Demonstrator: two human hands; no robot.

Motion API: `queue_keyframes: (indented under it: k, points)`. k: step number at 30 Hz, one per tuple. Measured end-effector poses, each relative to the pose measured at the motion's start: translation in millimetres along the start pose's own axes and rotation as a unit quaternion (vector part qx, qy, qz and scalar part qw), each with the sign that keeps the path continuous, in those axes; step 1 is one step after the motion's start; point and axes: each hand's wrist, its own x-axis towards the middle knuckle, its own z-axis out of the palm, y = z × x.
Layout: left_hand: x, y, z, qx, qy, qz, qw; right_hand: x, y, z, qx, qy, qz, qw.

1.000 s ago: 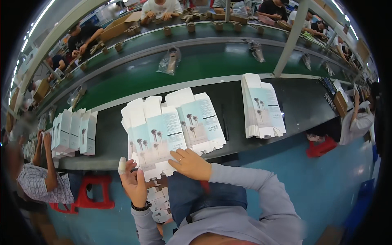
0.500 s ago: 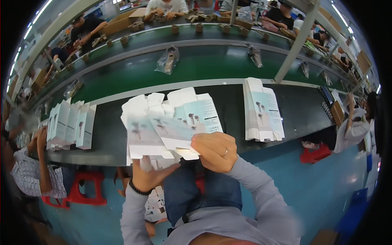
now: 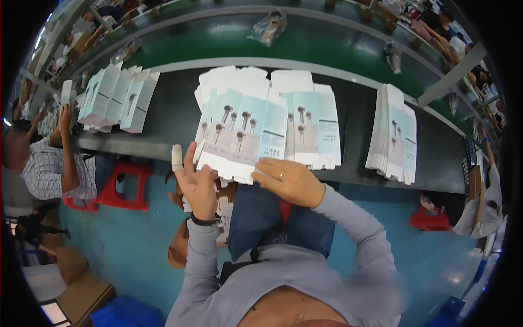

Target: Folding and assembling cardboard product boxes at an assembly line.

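Note:
Flat printed cartons (image 3: 234,136), white and pale blue with pictures of handheld devices, lie fanned in a pile on the dark table before me. My right hand (image 3: 291,182), a ring on one finger, has its fingers together at the lower right corner of the top carton; its thumb is hidden. At the pile's lower left, my left hand (image 3: 197,186) is open with fingers spread, one fingertip wrapped in white, the thumb close to the carton edge. A second stack of flat cartons (image 3: 313,128) touches the pile's right side.
Another flat carton stack (image 3: 395,136) stands farther right. Erected boxes (image 3: 117,101) sit at the left, near a seated co-worker (image 3: 46,169). Behind the table runs a green conveyor (image 3: 218,43) carrying bagged devices (image 3: 268,30). Red stools (image 3: 128,185) stand on the blue floor.
The cartons that were lifted and tilted in my hands now lie on the pile. My left hand has come out from beneath them and spread its fingers. The whole view has shifted.

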Motion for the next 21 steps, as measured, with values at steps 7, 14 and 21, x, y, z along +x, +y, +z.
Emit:
queue_keyframes:
  k: [7, 14, 21]
  points:
    - [-10.7, -19.5, -15.8, 0.081, 0.069, 0.069, 0.992, 4.0, 0.6, 8.5, -0.001, 0.048, -0.036, 0.998]
    - [-19.4, -25.2, -26.5, 0.256, 0.056, 0.099, 0.96, 13.8, 20.2, 29.0, -0.029, 0.013, -0.097, 0.995]
    - [16.3, -9.0, -31.6, 0.408, -0.01, 0.188, 0.893, 5.0, 18.3, 26.3, 0.14, 0.072, 0.278, 0.948]
